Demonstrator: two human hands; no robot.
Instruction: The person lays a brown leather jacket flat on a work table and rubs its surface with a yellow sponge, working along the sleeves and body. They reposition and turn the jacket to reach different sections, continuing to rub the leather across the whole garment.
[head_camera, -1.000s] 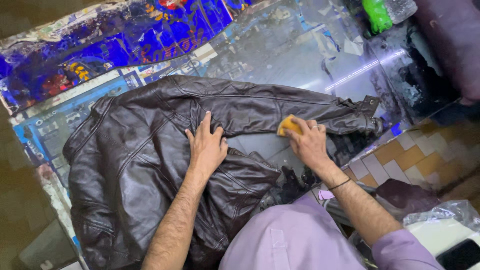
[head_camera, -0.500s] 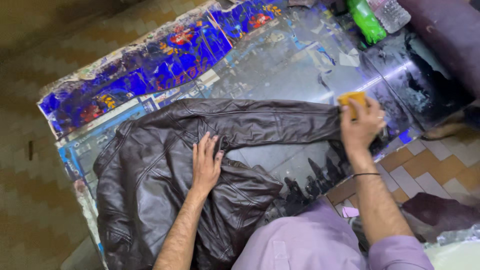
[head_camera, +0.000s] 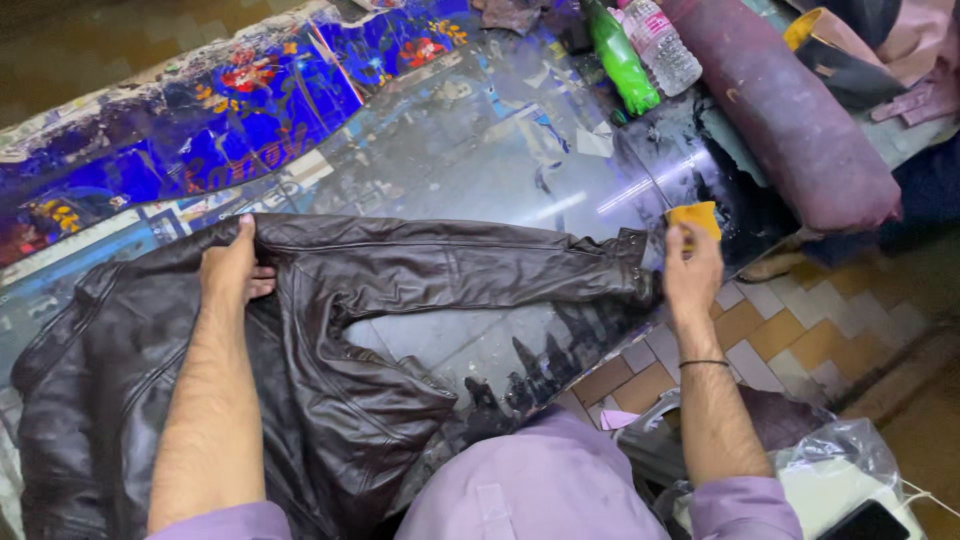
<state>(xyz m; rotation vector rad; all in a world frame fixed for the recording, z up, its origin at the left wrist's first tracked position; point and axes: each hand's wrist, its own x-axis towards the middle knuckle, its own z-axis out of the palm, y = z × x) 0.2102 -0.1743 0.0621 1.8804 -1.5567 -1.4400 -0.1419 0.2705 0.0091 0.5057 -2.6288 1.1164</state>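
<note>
A dark brown leather jacket (head_camera: 330, 400) lies spread on a glass-topped table (head_camera: 500, 150), one sleeve (head_camera: 460, 265) stretched out to the right. My left hand (head_camera: 232, 268) presses flat on the jacket's shoulder, fingers gripping the upper edge. My right hand (head_camera: 692, 268) is just past the sleeve's cuff, holding a small yellow sponge (head_camera: 694, 217) between its fingers above the table's wet dark patch. A thin black band circles my right wrist.
A green bottle (head_camera: 620, 58) and a clear plastic bottle (head_camera: 662, 45) stand at the table's far edge. A maroon rolled bolster (head_camera: 790, 110) lies at the right. Blue floral sheets (head_camera: 250, 110) cover the table's far left. Tiled floor and a plastic bag (head_camera: 850, 470) lie below right.
My right hand with the sponge has travelled right along the sleeve, from its middle to beyond the cuff. My left hand has shifted left to the jacket's shoulder.
</note>
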